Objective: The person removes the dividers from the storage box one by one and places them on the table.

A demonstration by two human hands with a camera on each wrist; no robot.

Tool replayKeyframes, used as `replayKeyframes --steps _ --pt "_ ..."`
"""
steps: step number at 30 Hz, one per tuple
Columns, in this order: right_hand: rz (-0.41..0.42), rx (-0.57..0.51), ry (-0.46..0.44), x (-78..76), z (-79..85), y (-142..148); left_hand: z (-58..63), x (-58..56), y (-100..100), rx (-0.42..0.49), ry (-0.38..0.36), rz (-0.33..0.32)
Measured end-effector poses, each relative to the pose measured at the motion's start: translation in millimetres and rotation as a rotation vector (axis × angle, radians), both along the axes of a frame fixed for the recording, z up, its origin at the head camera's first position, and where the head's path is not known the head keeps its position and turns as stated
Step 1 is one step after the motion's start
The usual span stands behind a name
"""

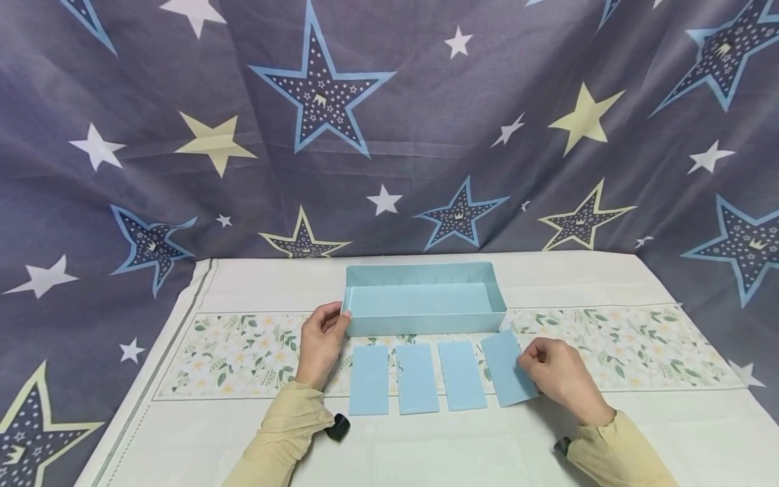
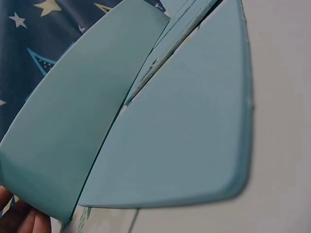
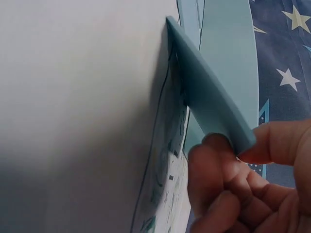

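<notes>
A long, light blue open-topped box (image 1: pixel 426 325) stands on the table. My left hand (image 1: pixel 322 341) grips its left end, with the thumb at the front corner; in the left wrist view the fingers (image 2: pixel 24 218) show at the box's lower corner. In front of the box is a row of light blue rectangular panels. Between thumb and fingers my right hand (image 1: pixel 556 372) pinches the right edge of the rightmost panel (image 1: pixel 508 372). The right wrist view shows this panel (image 3: pixel 209 92) tilted, its held edge raised above the cloth.
Three more panels, the left one (image 1: pixel 368 380), the middle one (image 1: pixel 416 379) and the right one (image 1: pixel 462 375), lie flat side by side. A white tablecloth (image 1: pixel 182 439) with a floral band covers the table. Behind it hangs a dark curtain (image 1: pixel 365 182) with stars.
</notes>
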State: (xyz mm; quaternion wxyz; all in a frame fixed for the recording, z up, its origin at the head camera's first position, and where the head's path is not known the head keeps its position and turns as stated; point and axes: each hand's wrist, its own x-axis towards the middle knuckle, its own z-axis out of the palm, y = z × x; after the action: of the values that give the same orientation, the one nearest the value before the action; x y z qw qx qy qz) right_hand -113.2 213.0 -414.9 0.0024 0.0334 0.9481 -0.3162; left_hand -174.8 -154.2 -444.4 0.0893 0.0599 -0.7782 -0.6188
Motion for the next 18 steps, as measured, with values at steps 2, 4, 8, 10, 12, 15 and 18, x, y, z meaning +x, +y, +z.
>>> replayKeyframes --steps 2,4,8,10,12,15,18 --pt "-0.003 0.011 -0.007 -0.6 -1.0 0.8 -4.9 -1.8 -1.2 -0.001 0.010 -0.001" --pt "-0.006 0.027 -0.016 -1.2 -1.9 1.5 -5.2 -1.7 -1.0 -0.006 0.015 -0.001" --pt "-0.011 0.049 -0.038 -2.0 -3.3 3.0 -5.1 -2.1 -0.8 -0.007 0.017 -0.005" --pt "-0.010 0.052 -0.049 -2.3 -3.8 3.9 -5.0 -2.3 -0.5 -0.005 0.016 -0.009" --pt "-0.005 0.053 -0.060 -2.6 -4.6 4.7 -4.8 -2.2 -0.4 -0.002 0.016 -0.009" --pt "-0.001 0.056 -0.072 -3.2 -5.9 5.7 -5.8 -2.6 -0.7 0.001 0.017 -0.006" --pt "-0.001 0.065 -0.078 -3.6 -7.2 6.5 -7.3 -3.3 -1.0 0.001 0.018 -0.001"
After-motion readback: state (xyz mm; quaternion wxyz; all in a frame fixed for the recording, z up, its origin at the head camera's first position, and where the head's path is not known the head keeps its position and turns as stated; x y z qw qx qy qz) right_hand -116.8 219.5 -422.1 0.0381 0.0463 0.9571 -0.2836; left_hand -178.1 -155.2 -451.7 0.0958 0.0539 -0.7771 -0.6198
